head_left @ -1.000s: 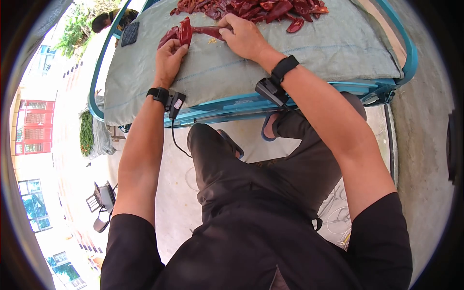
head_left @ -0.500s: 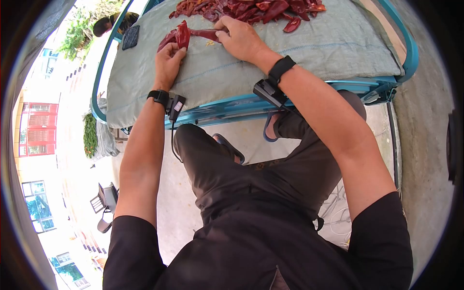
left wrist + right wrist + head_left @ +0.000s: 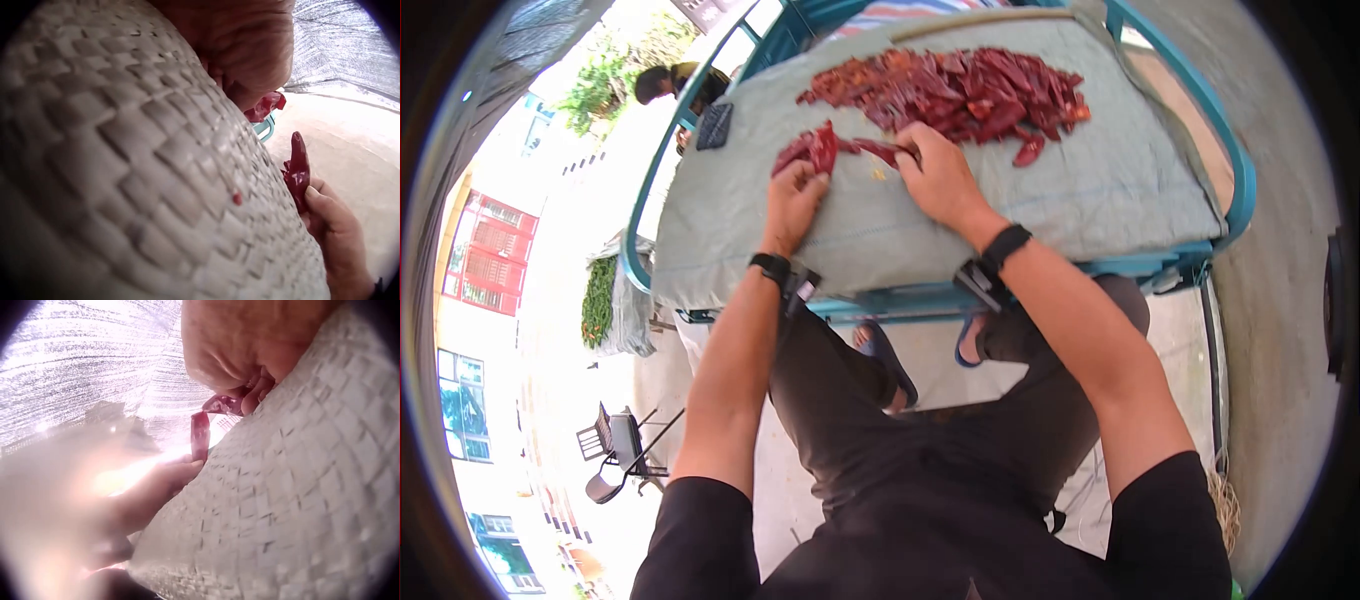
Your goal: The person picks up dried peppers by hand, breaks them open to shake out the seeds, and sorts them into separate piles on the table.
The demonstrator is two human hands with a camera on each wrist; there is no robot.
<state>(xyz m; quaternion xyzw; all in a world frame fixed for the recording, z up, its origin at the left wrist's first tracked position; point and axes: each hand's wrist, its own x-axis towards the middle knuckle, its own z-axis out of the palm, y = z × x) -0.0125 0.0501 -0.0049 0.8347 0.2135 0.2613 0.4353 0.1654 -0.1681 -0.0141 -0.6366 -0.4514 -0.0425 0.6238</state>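
Observation:
My left hand (image 3: 796, 205) holds a glossy dark-red chili pepper (image 3: 824, 150) upright between thumb and fingers, with more red pepper bunched behind it. From the right, my right hand (image 3: 940, 178) pinches another long red pepper (image 3: 876, 150), whose far end meets the left hand's pepper. In the right wrist view this pepper (image 3: 220, 405) comes out of the right fingertips, and the left hand's pepper (image 3: 200, 434) stands up beside it. Both hands are low over a grey-green woven sheet (image 3: 850, 240). The left fingertips are largely hidden in the left wrist view.
A broad pile of red peppers (image 3: 990, 95) lies just beyond my hands, with one loose pepper (image 3: 1028, 152) at its near edge. A dark flat object (image 3: 714, 127) sits at the left. Blue metal rails (image 3: 1246, 190) edge the cart. Another person (image 3: 690, 85) is beyond the left rail.
The head view has tilted up, so more of the pile and the cart's far side shows. Both hands keep their holds on the peppers, with little movement between them.

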